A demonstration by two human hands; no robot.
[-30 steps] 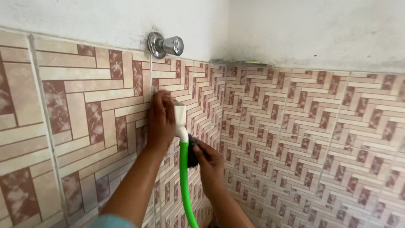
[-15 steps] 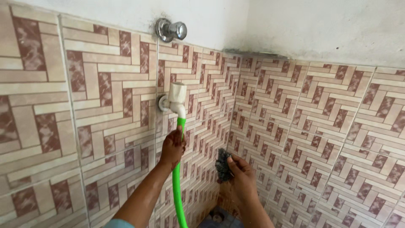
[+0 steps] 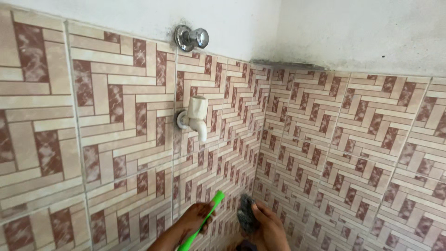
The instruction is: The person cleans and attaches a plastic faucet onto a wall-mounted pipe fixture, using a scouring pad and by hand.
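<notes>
A white plastic tap [image 3: 197, 117] juts from the tiled wall [image 3: 116, 139], with nothing attached to its spout. Below it, my left hand [image 3: 194, 219] grips a bright green hose [image 3: 204, 219] whose free end points up toward the tap, well apart from it. My right hand [image 3: 268, 224] is beside it, holding a dark grey scrubbing pad [image 3: 245, 212] near the wall corner.
A chrome valve knob [image 3: 191, 37] sits higher up at the top edge of the tiles. Brown and beige patterned tiles cover both walls, which meet in a corner [image 3: 260, 153]. Above the tiles is white plaster with dark grime along the ledge [image 3: 278, 64].
The green hose was on the tap's spout; it is now off and lowered in my left hand. Both hands have dropped toward the bottom of the view.
</notes>
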